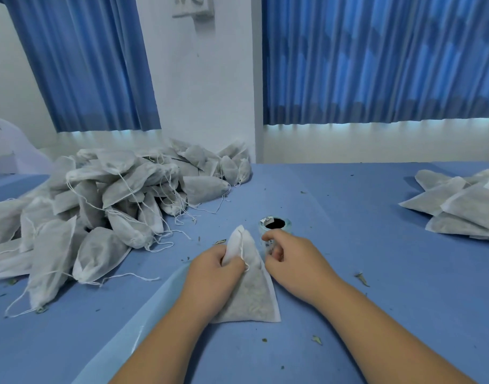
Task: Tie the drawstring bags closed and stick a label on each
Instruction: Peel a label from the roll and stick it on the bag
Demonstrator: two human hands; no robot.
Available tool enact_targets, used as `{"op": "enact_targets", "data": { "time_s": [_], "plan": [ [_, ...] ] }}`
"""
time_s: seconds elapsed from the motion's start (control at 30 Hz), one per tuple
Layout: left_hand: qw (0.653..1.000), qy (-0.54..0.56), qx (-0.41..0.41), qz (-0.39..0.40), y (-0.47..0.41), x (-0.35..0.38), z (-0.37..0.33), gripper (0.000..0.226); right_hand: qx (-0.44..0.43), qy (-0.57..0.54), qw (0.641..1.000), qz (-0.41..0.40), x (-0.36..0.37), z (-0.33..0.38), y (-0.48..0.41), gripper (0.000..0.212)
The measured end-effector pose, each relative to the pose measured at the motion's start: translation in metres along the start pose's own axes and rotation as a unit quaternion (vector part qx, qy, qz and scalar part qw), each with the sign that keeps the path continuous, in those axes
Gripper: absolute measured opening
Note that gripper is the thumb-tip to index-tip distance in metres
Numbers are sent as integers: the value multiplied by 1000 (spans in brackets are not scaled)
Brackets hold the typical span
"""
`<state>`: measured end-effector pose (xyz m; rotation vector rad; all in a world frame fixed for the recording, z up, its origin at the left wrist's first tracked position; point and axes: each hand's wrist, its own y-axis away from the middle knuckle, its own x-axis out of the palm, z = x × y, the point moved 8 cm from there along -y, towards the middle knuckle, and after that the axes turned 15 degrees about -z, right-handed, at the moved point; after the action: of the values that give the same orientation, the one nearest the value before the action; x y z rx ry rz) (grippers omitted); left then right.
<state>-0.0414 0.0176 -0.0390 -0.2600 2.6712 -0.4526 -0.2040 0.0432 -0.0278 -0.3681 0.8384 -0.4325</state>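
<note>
A: Why does the left hand (pixel 213 268) grip the drawstring bag (pixel 254 295), lower centre?
B: Likely steadying it on the tabletop (pixel 376 273); the right hand (pixel 290 259) curls at the label roll (pixel 275 224), but I cannot tell if it holds anything.

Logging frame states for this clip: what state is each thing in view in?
left hand: grips held bag at neck
right hand: fingers curled at label roll, grip unclear
held bag: filled, neck gathered, no label visible
label roll: standing on end
left pile: strings loose, no labels visible
right stack: lying flat, one label showing
curtains: drawn
</note>
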Motion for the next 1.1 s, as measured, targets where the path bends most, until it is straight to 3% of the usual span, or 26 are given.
{"op": "enact_targets", "data": {
  "time_s": [0.1, 0.47, 0.8, 1.1],
  "plan": [
    [1000, 6, 16, 4, 1, 4, -4, 29, 14, -17, 999, -23, -4, -4, 3, 17],
    [999, 18, 29, 13, 2, 5, -6, 27, 6, -48, 997, -67, -13, 1, 1, 17],
    [1000, 6, 3, -4, 0, 1, -3, 34, 88, -97, 988, -83, -21, -7, 3, 34],
    [1000, -1, -14, -8, 1, -1, -1, 35, 184, -122, 973, -65, -26, -19, 7, 20]
  ]
}}
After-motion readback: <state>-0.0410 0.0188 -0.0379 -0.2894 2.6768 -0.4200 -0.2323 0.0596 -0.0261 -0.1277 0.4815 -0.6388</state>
